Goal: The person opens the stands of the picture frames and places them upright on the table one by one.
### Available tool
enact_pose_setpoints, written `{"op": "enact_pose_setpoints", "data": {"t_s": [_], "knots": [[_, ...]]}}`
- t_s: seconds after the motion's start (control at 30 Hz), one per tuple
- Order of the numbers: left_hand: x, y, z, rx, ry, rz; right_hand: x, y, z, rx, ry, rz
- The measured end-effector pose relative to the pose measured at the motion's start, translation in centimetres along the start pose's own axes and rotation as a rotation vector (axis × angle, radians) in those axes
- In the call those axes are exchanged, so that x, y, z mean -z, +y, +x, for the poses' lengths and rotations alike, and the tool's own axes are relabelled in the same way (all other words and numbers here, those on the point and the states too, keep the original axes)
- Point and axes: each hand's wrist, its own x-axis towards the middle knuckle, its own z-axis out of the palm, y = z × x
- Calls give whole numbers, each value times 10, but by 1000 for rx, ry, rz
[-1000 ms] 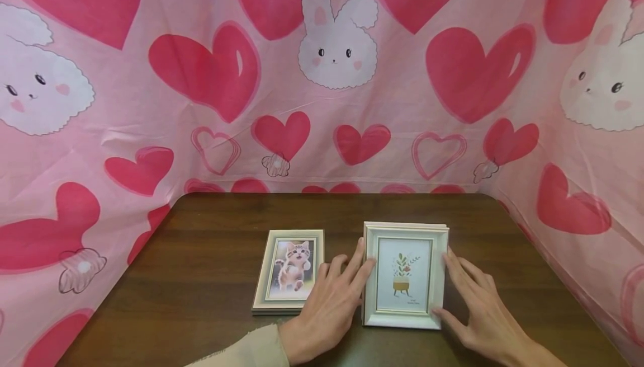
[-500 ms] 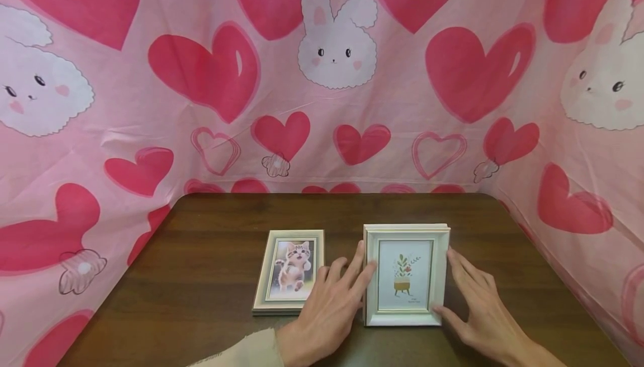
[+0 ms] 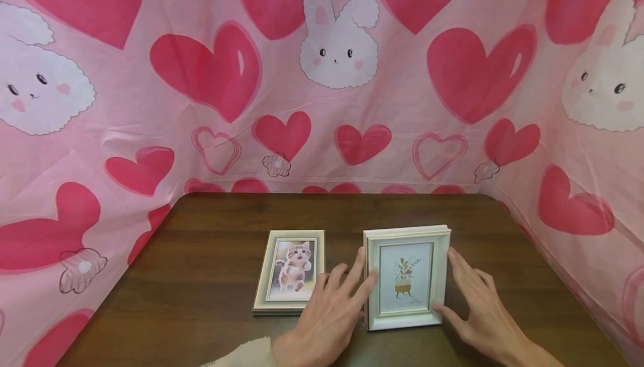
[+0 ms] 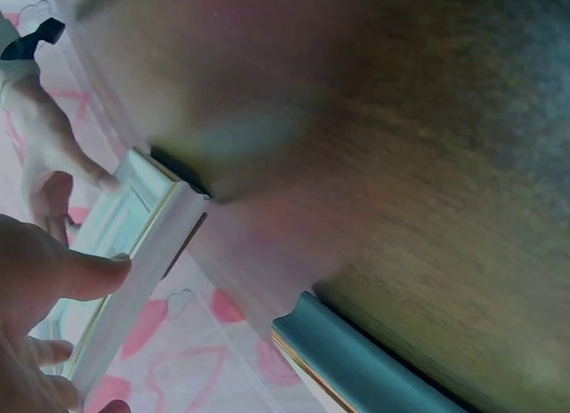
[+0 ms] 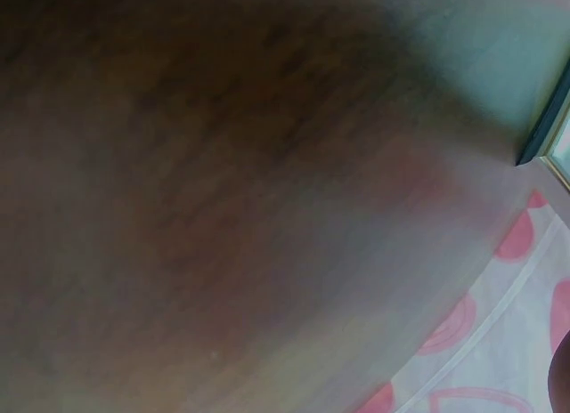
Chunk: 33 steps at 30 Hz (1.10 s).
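A white picture frame (image 3: 405,277) with a potted-plant print stands upright on the table, turned slightly, between my two hands. My left hand (image 3: 327,311) holds its left edge, with fingertips on the side and front border. In the left wrist view its thumb (image 4: 98,275) lies on the frame's front. My right hand (image 3: 485,305) grips the right edge, the thumb at the lower front corner and the fingers along the side. Left of it a second picture frame (image 3: 264,294) with a kitten photo lies flat, partly covered by my left hand.
The dark brown wooden table (image 3: 216,255) reaches back to a pink curtain (image 3: 392,104) printed with hearts and rabbits, which encloses the sides too. In the right wrist view only a corner of the white picture frame (image 5: 557,141) shows at the right edge.
The plant picture frame has turned slightly, its right side swinging back and its left edge coming forward. Both hands stay on it; the left has shifted a little lower. The kitten frame has not moved.
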Motion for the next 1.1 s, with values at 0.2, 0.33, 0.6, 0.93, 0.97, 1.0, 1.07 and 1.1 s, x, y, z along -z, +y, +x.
{"op": "enact_pose_setpoints", "data": {"t_s": [0.2,0.33,0.6,0.93,0.97,1.0,1.07,1.1], "knots": [[0,1,-3,-17,5,8,0,0,0,-1,1,14],[2,1,-5,-19,-29,-14,0,0,0,-18,-2,21],[3,3,-8,-45,23,12,-1,1,0,10,25,-4],[3,8,-14,-81,48,70,-1,5,0,32,29,-24],[3,8,-15,-83,55,75,-1,5,0,32,28,-23],[3,9,-15,-85,63,78,-1,5,0,34,29,-22],[3,10,-17,-89,73,82,-1,5,0,31,24,-23],[3,10,-17,-92,77,85,-1,5,-1,30,22,-24]]}}
